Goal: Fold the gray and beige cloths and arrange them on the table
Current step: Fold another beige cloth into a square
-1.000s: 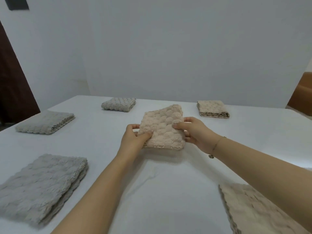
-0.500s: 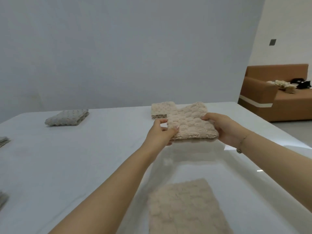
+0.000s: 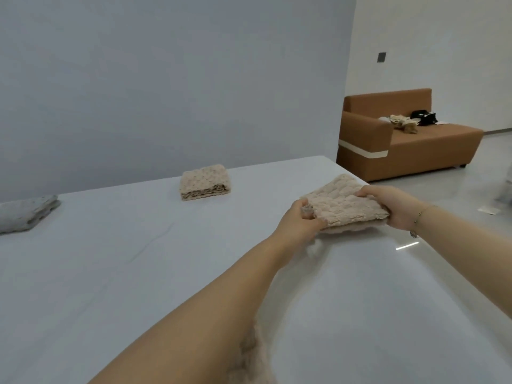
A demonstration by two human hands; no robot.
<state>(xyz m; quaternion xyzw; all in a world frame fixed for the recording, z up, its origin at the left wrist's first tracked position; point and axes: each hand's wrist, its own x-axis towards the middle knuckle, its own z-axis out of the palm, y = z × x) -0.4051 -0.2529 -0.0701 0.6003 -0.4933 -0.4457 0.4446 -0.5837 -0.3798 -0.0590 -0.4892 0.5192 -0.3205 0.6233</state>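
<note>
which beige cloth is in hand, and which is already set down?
The folded beige cloth near the table's right edge is held by both hands; the other folded beige cloth lies untouched at the far edge.

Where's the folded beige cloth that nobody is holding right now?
In the head view the folded beige cloth lies at the table's far edge near the wall, left of the held cloth.
</note>
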